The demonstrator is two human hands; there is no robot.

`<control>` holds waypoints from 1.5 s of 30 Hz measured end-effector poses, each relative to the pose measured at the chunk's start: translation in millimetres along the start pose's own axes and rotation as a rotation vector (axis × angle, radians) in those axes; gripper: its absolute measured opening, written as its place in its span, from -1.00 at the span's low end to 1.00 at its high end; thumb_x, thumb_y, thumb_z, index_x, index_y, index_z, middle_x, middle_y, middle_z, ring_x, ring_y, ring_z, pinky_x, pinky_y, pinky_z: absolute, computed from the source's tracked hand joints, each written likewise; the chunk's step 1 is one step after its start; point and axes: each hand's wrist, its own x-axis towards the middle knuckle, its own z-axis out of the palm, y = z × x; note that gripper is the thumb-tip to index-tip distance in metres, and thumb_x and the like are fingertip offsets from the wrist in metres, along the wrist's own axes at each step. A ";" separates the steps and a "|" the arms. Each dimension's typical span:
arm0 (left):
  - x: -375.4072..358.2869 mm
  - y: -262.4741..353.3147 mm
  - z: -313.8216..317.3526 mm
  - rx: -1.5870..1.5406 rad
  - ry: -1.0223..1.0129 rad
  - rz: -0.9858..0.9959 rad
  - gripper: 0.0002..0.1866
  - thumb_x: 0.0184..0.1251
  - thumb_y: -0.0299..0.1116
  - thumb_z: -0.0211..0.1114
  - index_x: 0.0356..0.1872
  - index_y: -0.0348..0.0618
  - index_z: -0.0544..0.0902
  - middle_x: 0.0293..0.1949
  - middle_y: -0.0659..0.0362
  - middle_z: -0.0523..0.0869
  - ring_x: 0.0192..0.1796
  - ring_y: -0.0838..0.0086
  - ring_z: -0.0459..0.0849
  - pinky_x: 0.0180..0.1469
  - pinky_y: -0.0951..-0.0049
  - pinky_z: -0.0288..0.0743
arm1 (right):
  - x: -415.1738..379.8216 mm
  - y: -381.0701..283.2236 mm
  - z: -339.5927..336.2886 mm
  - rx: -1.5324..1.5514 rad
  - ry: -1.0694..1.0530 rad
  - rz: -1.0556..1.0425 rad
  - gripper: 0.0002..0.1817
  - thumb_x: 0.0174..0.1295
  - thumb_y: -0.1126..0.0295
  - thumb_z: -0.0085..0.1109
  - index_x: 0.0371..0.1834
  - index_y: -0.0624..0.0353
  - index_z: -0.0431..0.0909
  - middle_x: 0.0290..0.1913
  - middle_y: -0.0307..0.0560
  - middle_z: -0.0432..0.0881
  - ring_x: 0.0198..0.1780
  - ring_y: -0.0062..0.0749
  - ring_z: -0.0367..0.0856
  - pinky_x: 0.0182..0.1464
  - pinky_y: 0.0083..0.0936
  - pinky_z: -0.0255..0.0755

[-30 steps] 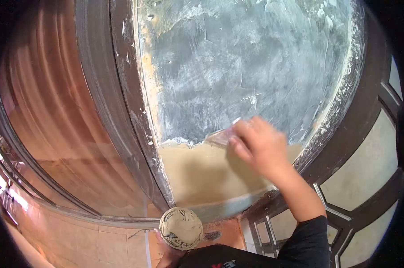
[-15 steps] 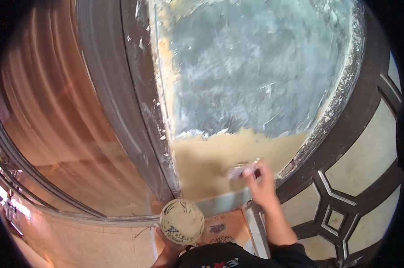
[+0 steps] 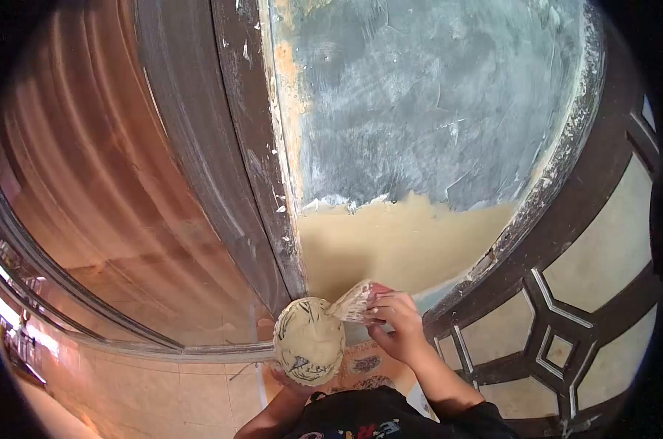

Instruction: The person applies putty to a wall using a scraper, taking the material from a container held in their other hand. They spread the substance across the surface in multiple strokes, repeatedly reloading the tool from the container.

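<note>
My right hand [image 3: 399,322] grips a wide paintbrush [image 3: 355,302] whose pale, coated end points left, at the rim of a round tub [image 3: 278,344]. Inside the tub is thick beige paint [image 3: 317,338], with dark streaks around its inner wall. My left hand [image 3: 291,382] holds the tub from below and the near side, its fingers mostly hidden. In front of me, the wall panel has a beige coated band [image 3: 404,238] low down, under a rough blue-grey surface [image 3: 404,124]. A strip of blue-grey shows below the band at the right.
A dark wooden frame [image 3: 251,146] with chipped white edges borders the panel on the left, beside a glass pane with a brown curtain [image 3: 97,168]. To the right stands a dark lattice door [image 3: 565,307]. Tiled floor [image 3: 170,391] and a stained sheet [image 3: 368,366] lie below.
My right hand has brought the paintbrush down and left, from the beige band to the tub's rim. The tub stays in my left hand; the view has shifted slightly.
</note>
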 end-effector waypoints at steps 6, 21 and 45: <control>-0.1 -3.8 6.7 0.002 0.071 0.000 0.11 0.01 0.66 -0.24 0.49 0.09 0.08 0.44 0.03 0.20 0.43 0.04 0.25 0.42 -0.06 0.20 | -4.7 6.3 -3.8 -0.032 -0.085 -0.035 -0.68 -0.26 0.55 0.35 -0.32 0.09 0.64 -0.17 -0.14 0.64 -0.06 -0.12 0.60 0.03 -0.24 0.47; 1.7 -71.3 75.6 0.055 0.156 -0.046 0.10 0.01 0.64 -0.22 0.49 0.09 0.10 0.44 0.03 0.21 0.42 0.04 0.25 0.41 -0.05 0.20 | -26.8 34.2 -33.8 -0.067 0.027 -0.143 -0.64 -0.27 0.53 0.40 -0.28 0.02 0.68 -0.15 -0.21 0.61 -0.05 -0.15 0.55 -0.01 -0.29 0.49; 10.0 -163.5 157.1 0.160 0.340 -0.069 0.08 0.02 0.62 -0.20 0.48 0.09 0.12 0.44 0.05 0.23 0.42 0.05 0.27 0.41 -0.05 0.21 | -43.8 120.8 -102.9 0.457 0.103 0.236 -0.77 0.23 0.29 0.31 -0.22 0.17 0.52 -0.27 -0.11 0.58 -0.30 -0.37 0.58 -0.23 -0.39 0.52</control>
